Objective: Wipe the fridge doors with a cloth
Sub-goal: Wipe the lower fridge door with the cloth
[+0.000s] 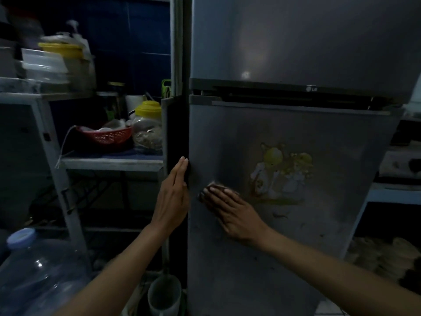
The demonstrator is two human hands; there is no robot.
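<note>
Two fridge doors, one above the other: upper door point(296, 37) and lower door point(284, 179), both grey and closed, with a dark gap between them. One cloth point(210, 190), small and dark, mostly hidden under the fingers. Two hands, both bare.

On the lower door, to the right of the cloth, one worn yellow and white sticker point(282, 174). On the left of the fridge, a white shelf rack point(109, 163) with one red basket point(104, 136) and, just beside it on the right, one clear jar with yellow lid point(148, 126). Higher on the rack, a stack of clear boxes point(45, 65) and a second yellow lid point(61, 49), blurred. Near, at the bottom left, one big water bottle point(34, 274) with pale blue cap. Near the foot of the fridge, one white cup point(164, 295). Nothing between the camera and the doors except the two arms.

Right hand point(234, 213) flat on the lower door, fingers straight and together, pressing the cloth against the left part of the door; cloth under the fingertips only, its edge visible past them. Left hand point(173, 197) with a flat, open grip too, fingers straight, resting against the left edge of the lower door, holding nothing, just beside the cloth but apart from it.
</note>
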